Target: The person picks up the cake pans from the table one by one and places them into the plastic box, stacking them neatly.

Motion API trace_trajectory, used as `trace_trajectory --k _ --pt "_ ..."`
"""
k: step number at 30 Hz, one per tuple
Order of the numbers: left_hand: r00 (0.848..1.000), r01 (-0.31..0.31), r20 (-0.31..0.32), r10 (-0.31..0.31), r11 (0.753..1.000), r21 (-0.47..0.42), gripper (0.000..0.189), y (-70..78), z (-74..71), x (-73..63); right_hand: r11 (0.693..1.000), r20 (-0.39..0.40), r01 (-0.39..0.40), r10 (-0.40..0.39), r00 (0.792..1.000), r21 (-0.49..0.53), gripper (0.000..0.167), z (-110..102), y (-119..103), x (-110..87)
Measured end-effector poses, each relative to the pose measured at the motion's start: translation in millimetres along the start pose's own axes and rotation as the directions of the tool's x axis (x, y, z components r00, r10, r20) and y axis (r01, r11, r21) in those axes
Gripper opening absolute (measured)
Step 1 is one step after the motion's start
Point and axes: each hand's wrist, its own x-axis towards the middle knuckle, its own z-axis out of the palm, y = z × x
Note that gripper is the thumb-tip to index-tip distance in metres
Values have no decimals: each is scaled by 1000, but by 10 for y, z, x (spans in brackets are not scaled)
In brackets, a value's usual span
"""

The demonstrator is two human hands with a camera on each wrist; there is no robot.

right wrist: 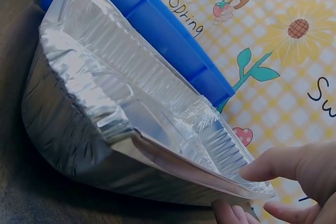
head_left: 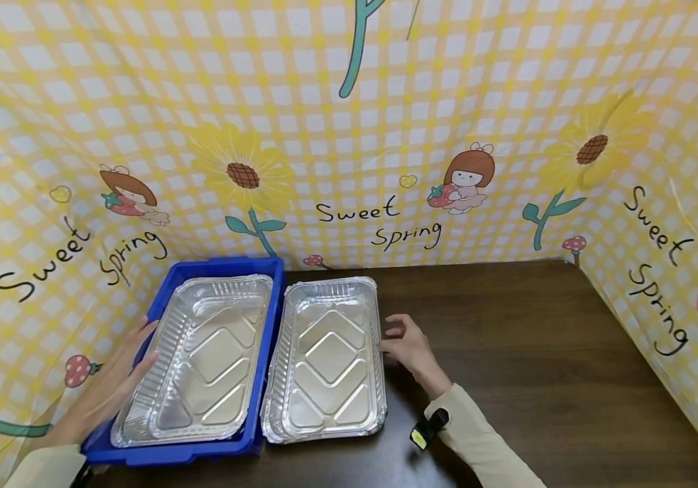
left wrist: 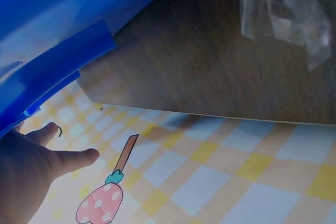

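Note:
A blue plastic bin (head_left: pixel 272 318) stands at the left with a foil tray (head_left: pixel 217 359) inside it. To its right, a second foil tray (head_left: pixel 327 366) sits on the table. My left hand (head_left: pixel 117 379) lies along the bin's left side with its fingers extended at the rim. The left wrist view shows the left hand (left wrist: pixel 31 166) beside the bin's blue lip, with spread fingertips. My right hand (head_left: pixel 410 346) is at the right edge of the second tray. In the right wrist view its bent, parted fingers (right wrist: pixel 278 163) are close to the tray's rim; firm contact is unclear.
The dark wooden table (head_left: pixel 507 352) extends to the right of the trays. A yellow checked cloth (head_left: pixel 349 135) hangs along the back and both sides. A crumpled clear plastic piece (left wrist: pixel 286 14) is on a dark wood surface in the left wrist view.

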Motion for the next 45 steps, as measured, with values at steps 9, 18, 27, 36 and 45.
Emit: trace_trajectory --k 9,18,27,36,45 --pt "999 -31 -24 31 1000 5 65 -12 4 -4 999 18 -3 4 1000 -38 54 36 41 56" --pt "998 -44 -34 44 999 23 65 -31 2 -9 1000 62 -7 8 998 -15 54 26 111 125" --pt "999 -23 -31 24 999 29 66 -23 1 -8 999 97 44 -43 994 -6 55 27 119 128" --pt "1000 -4 -24 4 999 34 66 -37 -7 -70 998 117 57 -58 991 8 51 53 102 108" --pt "999 -1 -40 4 998 57 66 10 -16 -64 999 73 41 -41 996 12 47 34 65 97"
